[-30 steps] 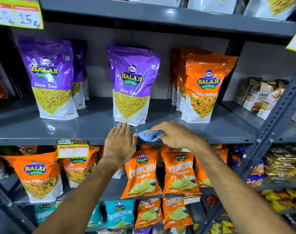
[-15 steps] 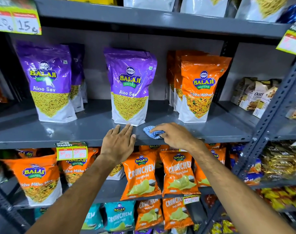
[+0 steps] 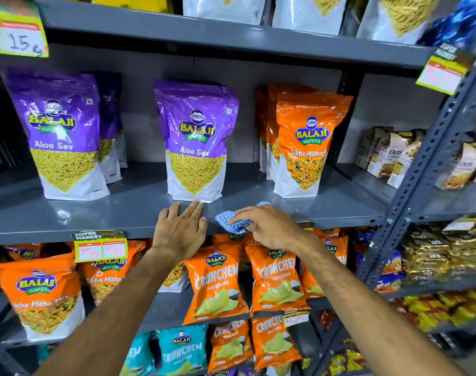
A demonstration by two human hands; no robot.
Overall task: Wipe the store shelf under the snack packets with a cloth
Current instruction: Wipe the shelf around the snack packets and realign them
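Observation:
A grey metal shelf (image 3: 128,210) carries tall snack pouches. A purple Aloo Sev pouch (image 3: 196,142) stands upright in the middle, another purple pouch (image 3: 60,134) at the left, and orange Tikha Mitha pouches (image 3: 304,142) at the right. My right hand (image 3: 269,226) grips a bunched blue checked cloth (image 3: 231,222) at the shelf's front edge, between the middle and orange pouches. My left hand (image 3: 179,229) rests flat on the front edge, fingers straight, fingertips just at the foot of the middle purple pouch.
An upper shelf (image 3: 231,36) with white pouches hangs overhead. Below, orange and teal Crunchem packets (image 3: 215,283) hang close under my forearms. A price tag (image 3: 101,246) is clipped to the shelf lip. A slotted upright post (image 3: 426,164) and boxed oats (image 3: 388,156) stand at the right.
Both hands have stayed at the shelf's front edge; the right hand with the cloth has shifted slightly right, and the left fingertips have edged closer to the middle purple pouch.

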